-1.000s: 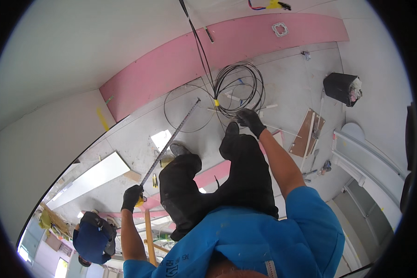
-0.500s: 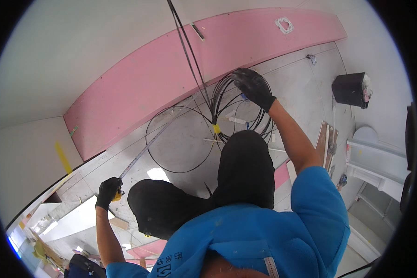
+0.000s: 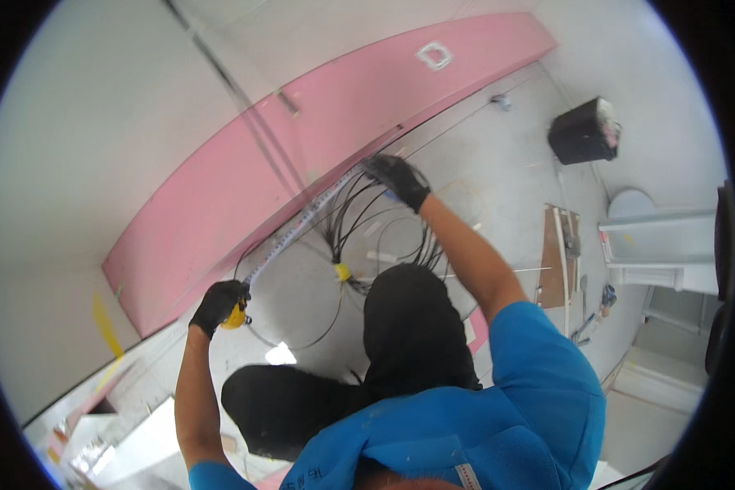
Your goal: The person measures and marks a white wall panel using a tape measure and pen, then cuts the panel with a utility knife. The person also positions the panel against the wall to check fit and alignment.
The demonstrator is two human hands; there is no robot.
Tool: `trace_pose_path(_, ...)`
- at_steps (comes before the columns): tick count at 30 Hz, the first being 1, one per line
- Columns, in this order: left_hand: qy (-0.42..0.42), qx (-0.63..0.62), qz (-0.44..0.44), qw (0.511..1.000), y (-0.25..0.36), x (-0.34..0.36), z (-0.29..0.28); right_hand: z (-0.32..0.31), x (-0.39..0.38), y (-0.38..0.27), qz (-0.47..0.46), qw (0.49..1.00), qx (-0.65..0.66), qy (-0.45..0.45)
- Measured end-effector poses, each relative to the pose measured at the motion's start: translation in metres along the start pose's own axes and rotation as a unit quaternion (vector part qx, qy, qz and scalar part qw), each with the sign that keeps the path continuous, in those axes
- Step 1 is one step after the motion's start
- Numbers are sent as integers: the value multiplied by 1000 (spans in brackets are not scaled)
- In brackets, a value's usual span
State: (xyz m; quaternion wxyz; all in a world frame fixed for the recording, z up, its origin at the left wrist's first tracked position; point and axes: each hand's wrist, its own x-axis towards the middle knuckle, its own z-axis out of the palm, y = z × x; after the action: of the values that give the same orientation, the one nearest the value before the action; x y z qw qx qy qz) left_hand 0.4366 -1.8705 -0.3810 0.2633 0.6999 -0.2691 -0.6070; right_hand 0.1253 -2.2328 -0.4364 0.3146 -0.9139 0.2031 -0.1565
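My left hand [image 3: 219, 307], in a black glove, is closed around a yellow tape measure [image 3: 236, 315]. Its pale blade [image 3: 302, 222] runs out along the foot of the pink board [image 3: 212, 196] toward the far right. My gloved right hand [image 3: 397, 178] reaches to the blade near the board's lower edge. Its fingertips meet the blade, but blur hides whether they grip it. Below that hand lies a coil of thin black cables [image 3: 351, 214] on the floor, bundled with yellow tape [image 3: 342, 272]. Part of the coil is hidden behind my right hand and knee.
Cables [image 3: 245, 102] run up across the pink board, which carries a white square frame [image 3: 434, 55]. A black bin [image 3: 584, 131] filled with waste stands at the right. Wood strips [image 3: 560, 261] lie near white shelving [image 3: 661, 245]. Pale board offcuts [image 3: 151, 445] are at the lower left.
My left hand with the tape measure has moved up and right, closer to the pink board. My right hand has shifted from over the coil to the blade. The whole view has turned.
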Motion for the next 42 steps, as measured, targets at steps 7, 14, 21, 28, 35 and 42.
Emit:
trace_pose_path(7,-64,11,-16,998,31,46,-4,26,4,20,327,726,588,143)
trace_pose_path(14,30,261,-7,965,-14,-19,-50,-31,-7,127,341,813,345,322)
trace_pose_path(21,64,304,9,950,-5,-54,-66,-86,-17,159,334,706,507,365)
trace_pose_path(28,45,234,79,968,85,29,14,33,11,-34,408,538,703,223)
trace_pose_path(35,79,357,112,924,-44,2,-59,2,13,89,370,716,509,301)
trace_pose_path(42,147,231,-23,961,-81,-79,-101,-87,14,138,398,691,478,369)
